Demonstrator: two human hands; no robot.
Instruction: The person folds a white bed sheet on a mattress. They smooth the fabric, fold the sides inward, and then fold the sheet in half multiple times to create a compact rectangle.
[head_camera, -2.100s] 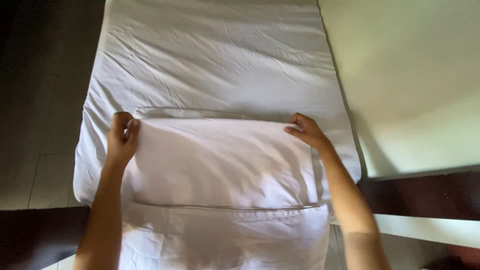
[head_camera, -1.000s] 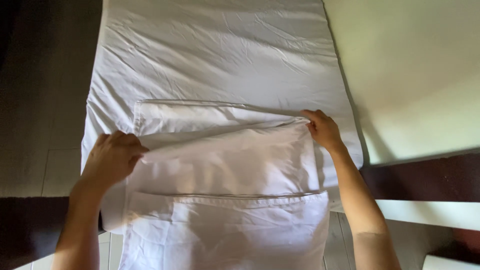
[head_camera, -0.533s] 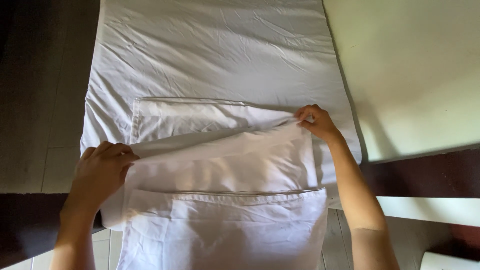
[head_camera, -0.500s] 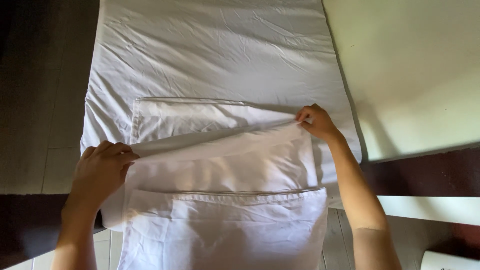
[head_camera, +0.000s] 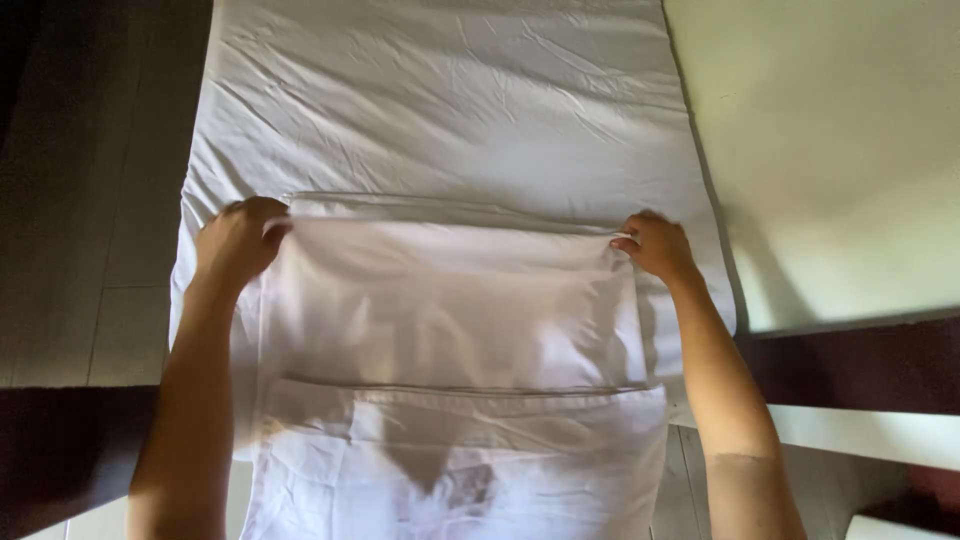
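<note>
Hands (head_camera: 238, 243) pinching white pillowcase (head_camera: 450, 300) corners

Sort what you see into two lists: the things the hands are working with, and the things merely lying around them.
In use:
left hand, gripping the cloth's far left corner
right hand, gripping its far right corner
white folded cloth

Just there:
white mattress underneath
pale wall
dark floor

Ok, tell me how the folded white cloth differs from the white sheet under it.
The folded white cloth is layered, with seams and flaps showing; the white sheet lies as a single spread layer. The cloth is narrower than the sheet. The left hand and right hand grip the cloth's far corners; the sheet lies free. Both are white and creased.
</note>
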